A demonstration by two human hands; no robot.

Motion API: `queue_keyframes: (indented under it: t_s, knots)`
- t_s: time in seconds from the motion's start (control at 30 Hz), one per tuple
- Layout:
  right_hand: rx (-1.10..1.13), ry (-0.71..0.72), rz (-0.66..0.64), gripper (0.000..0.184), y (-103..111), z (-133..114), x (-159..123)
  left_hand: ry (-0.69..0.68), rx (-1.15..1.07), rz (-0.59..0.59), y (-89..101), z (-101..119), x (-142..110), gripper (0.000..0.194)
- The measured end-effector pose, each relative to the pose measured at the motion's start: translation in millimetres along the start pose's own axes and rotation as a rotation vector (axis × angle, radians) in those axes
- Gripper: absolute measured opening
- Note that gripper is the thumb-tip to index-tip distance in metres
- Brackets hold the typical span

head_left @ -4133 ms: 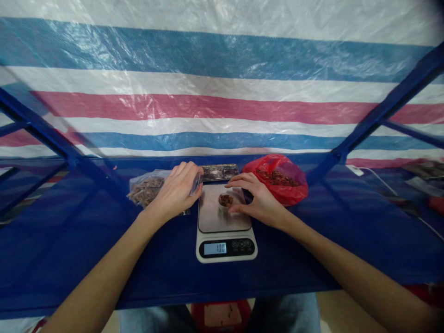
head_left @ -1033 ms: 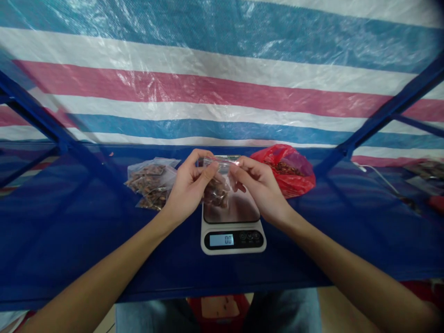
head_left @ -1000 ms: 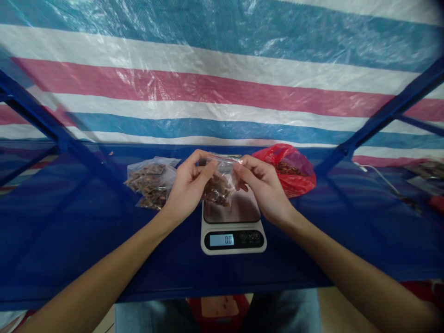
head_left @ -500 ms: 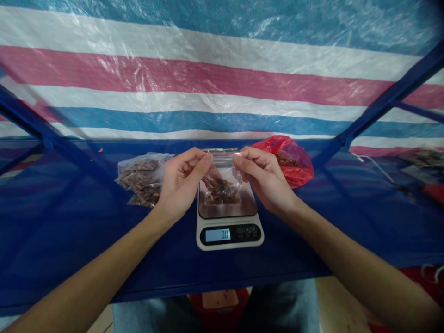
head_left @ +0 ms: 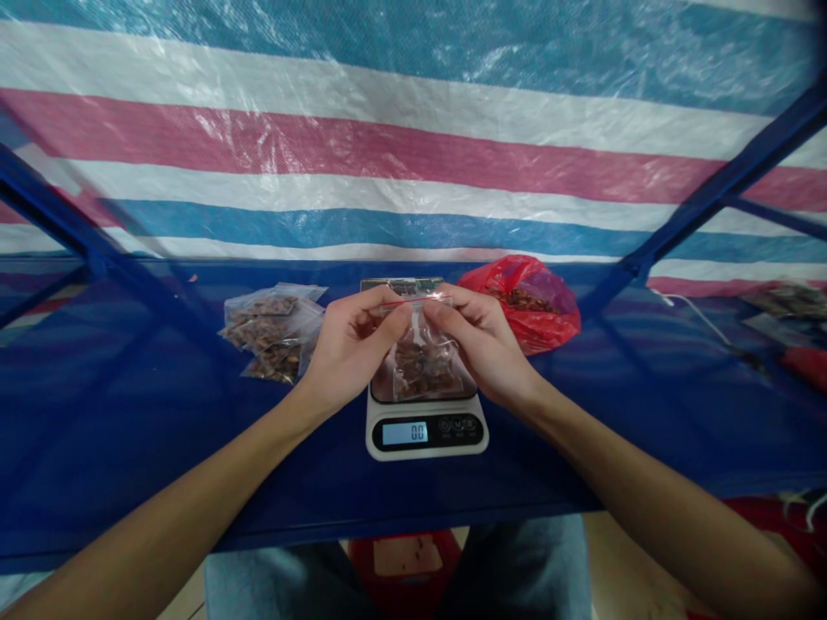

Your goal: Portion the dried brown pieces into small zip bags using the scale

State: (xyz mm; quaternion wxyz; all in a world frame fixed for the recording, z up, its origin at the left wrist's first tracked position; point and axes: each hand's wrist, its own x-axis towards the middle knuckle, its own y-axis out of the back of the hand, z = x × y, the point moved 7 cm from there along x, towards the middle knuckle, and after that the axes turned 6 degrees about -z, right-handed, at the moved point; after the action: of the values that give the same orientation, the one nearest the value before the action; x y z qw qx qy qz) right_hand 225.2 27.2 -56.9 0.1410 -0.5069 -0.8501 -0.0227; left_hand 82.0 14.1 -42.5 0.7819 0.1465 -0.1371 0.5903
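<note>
Striped plastic sheeting (head_left: 413,202): blue, white and red, at the back.
Blue surface (head_left: 323,486): carries scale and bags.
White digital scale (head_left: 427,433): display 0.0.
Red bag (head_left: 552,319): open, brown pieces (head_left: 525,300) inside.
Left hand (head_left: 349,349), right hand (head_left: 488,344): fingers of both pinched on the clear bag's top edge.
Filled bags (head_left: 270,336): piled left of scale.
Clear bag (head_left: 426,366): brown pieces inside, over scale's plate, contact unclear.
</note>
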Motion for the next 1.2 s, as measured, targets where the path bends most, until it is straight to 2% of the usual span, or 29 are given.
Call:
queue_keyframes:
  t_s: [0.13,0.27,0.37,0.5,0.7,0.87,1.03,1.13,1.2]
  knots:
    - [-0.011,0.023,0.028,0.032,-1.2,-1.8,-2.1,0.008,0.003,0.000,-0.7,-2.5,-1.0,0.036]
    - [-0.064,0.047,-0.035,0.033,-8.8,-7.0,-4.1,0.039,0.007,-0.101,-6.3,-2.4,0.4,0.033]
    - [-0.118,0.065,-0.047,0.039,-9.4,-13.8,-5.1,0.023,0.055,-0.102,-4.7,2.8,1.0,0.034]
    - [-0.202,0.089,-0.061,0.042,-3.9,-26.9,-2.2,-0.055,0.154,-0.029,0.7,14.3,0.1,0.029]
    - [-0.239,0.164,0.063,0.040,16.0,-43.4,3.8,-0.137,0.197,0.070,8.5,22.7,2.2,0.026]
    - [-0.334,0.202,0.052,0.033,14.4,-44.8,4.8,-0.212,0.206,0.163,25.7,20.9,8.3,0.017]
    - [-0.384,0.268,0.097,0.032,14.0,-49.2,5.2,-0.311,0.081,0.179,21.7,22.3,10.6,0.018]
    - [-0.339,0.311,0.104,0.034,14.9,-54.0,6.5,-0.287,0.009,0.205,13.2,30.5,9.7,0.026]
    - [-0.298,0.341,0.132,0.038,23.7,-57.7,7.4,-0.247,-0.069,0.274,19.5,38.3,9.8,0.032]
